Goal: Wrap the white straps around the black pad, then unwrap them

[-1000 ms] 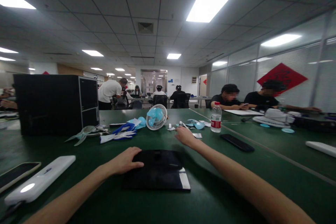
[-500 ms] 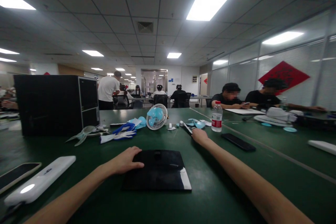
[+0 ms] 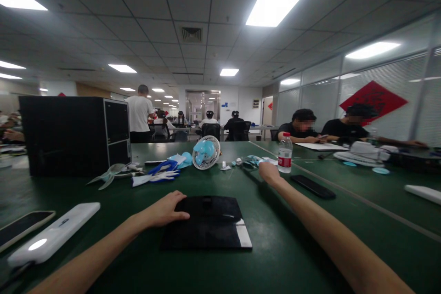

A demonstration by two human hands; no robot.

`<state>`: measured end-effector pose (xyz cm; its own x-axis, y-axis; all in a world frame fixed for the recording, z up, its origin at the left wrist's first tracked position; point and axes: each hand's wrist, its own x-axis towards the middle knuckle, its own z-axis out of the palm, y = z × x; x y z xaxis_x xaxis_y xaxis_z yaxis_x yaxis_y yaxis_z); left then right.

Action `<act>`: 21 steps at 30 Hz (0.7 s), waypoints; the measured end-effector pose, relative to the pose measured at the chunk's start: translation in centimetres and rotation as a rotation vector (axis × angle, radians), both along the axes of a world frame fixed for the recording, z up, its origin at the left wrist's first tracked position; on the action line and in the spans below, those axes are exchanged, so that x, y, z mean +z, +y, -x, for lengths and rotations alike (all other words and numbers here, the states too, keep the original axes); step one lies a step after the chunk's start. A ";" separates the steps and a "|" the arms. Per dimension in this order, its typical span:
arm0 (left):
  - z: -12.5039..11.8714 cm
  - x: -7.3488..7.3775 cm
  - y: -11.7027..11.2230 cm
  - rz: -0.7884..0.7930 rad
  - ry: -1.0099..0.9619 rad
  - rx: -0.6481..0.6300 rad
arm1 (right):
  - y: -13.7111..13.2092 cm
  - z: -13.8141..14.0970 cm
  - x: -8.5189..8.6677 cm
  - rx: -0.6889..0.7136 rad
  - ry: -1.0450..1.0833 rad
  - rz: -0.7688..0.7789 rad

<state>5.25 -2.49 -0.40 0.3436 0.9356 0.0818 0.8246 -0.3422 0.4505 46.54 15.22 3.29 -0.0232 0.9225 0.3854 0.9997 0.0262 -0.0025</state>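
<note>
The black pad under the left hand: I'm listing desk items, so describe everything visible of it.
The black pad is flat, roughly square, dark and matte-looking, with a white strip at its near right corner. It lies flat on the green table, straight before the person. The left hand rests palm-down on its far left corner; nothing else touches it.

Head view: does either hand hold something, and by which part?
Left hand rests flat on the far left corner of the black pad, gripping nothing. Right hand lies near the water bottle; its hold cannot be told.
</note>
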 end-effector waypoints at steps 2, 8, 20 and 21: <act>-0.1 0.2 -0.3 0.009 -0.008 0.007 | 0.0 -0.6 0.7 -0.022 0.014 -0.049; -0.7 0.7 -0.7 0.016 -0.003 0.016 | -0.5 -1.8 3.1 -0.059 0.057 -0.153; -0.6 0.3 -0.2 0.018 0.012 0.034 | -7.5 -0.3 6.9 0.229 0.131 -0.342; -0.7 0.2 -0.1 0.017 0.014 0.033 | -8.4 0.3 6.9 0.283 0.168 -0.332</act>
